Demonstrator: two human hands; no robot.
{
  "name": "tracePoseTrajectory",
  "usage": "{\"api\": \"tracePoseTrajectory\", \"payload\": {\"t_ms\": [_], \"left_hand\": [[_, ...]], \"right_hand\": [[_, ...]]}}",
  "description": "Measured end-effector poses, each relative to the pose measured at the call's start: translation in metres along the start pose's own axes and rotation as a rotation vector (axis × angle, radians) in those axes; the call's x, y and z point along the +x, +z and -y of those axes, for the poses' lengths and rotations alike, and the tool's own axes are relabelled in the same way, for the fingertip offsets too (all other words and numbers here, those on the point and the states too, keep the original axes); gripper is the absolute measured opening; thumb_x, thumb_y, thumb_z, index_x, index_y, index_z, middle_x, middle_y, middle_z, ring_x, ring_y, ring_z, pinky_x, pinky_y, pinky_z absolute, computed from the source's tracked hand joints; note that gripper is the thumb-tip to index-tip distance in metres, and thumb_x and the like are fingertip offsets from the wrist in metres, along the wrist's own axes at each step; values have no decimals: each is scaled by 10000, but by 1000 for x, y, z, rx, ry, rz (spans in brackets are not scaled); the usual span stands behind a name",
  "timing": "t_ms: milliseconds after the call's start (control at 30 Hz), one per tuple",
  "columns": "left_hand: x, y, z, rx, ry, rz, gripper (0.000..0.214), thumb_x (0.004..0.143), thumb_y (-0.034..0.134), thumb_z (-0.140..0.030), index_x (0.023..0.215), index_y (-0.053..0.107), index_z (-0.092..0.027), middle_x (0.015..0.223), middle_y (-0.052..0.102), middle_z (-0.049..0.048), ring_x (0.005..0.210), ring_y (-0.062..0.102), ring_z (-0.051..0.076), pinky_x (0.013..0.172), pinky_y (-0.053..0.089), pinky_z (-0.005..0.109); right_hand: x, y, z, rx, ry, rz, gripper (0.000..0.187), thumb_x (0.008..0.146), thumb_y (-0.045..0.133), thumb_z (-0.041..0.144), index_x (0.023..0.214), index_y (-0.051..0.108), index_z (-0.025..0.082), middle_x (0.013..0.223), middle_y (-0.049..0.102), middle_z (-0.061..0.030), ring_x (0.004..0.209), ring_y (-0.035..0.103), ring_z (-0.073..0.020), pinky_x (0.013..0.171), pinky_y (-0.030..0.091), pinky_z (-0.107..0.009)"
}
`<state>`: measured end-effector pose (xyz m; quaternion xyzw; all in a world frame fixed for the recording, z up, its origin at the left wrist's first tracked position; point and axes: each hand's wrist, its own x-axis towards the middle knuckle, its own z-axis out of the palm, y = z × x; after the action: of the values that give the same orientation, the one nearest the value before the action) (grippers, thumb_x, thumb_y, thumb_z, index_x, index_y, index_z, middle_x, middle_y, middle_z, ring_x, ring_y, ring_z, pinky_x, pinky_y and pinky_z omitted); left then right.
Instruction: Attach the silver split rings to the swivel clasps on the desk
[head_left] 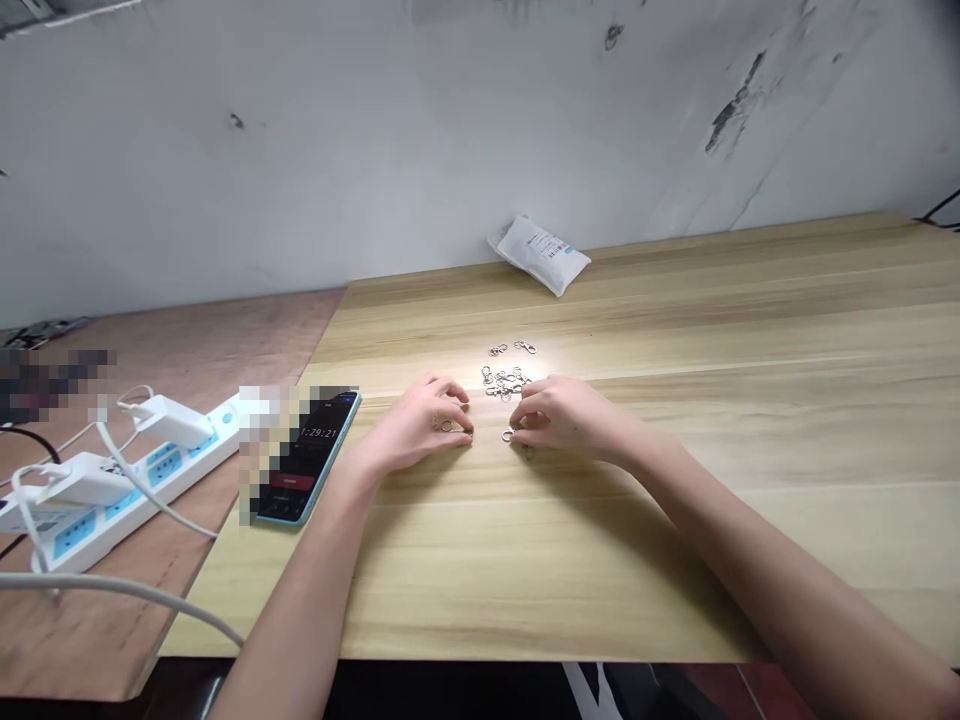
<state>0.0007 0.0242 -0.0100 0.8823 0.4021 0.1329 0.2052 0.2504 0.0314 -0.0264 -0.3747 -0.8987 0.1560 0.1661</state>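
Note:
My left hand hovers low over the wooden table, its thumb and fingers closed on a small metal clasp whose ring shows between them. Facing it across a narrow gap, my right hand pinches another metal clasp, with its rounded end sticking out toward the left. Just beyond my fingertips lies a small pile of silvery swivel clasps. Two loose clasps sit behind the pile, one on the left and one on the right.
A white plastic packet with a label lies by the wall. Left of my left forearm are a phone with a lit timer screen and a white power strip with chargers. A pale cable crosses toward my left arm.

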Motion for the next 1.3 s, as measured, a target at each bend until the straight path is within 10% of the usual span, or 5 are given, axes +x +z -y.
{"api": "tracePoseTrajectory", "payload": {"t_ms": [600, 1300], "left_hand": [[10, 13, -1, -124, -82, -268, 54, 824, 667, -193, 849, 710, -213, 881, 735, 28, 875, 651, 186, 826, 501, 356], [12, 16, -3, -85, -79, -360, 130, 800, 721, -326, 737, 699, -214, 890, 693, 35, 937, 577, 219, 848, 476, 387]], "right_hand": [[9, 14, 11, -335, 73, -57, 193, 816, 492, 93, 729, 650, 162, 759, 709, -51, 677, 595, -163, 649, 312, -294], [13, 21, 11, 991, 275, -261, 213, 785, 673, 360, 829, 692, 153, 803, 726, -67, 769, 676, -182, 721, 523, -312]]}}
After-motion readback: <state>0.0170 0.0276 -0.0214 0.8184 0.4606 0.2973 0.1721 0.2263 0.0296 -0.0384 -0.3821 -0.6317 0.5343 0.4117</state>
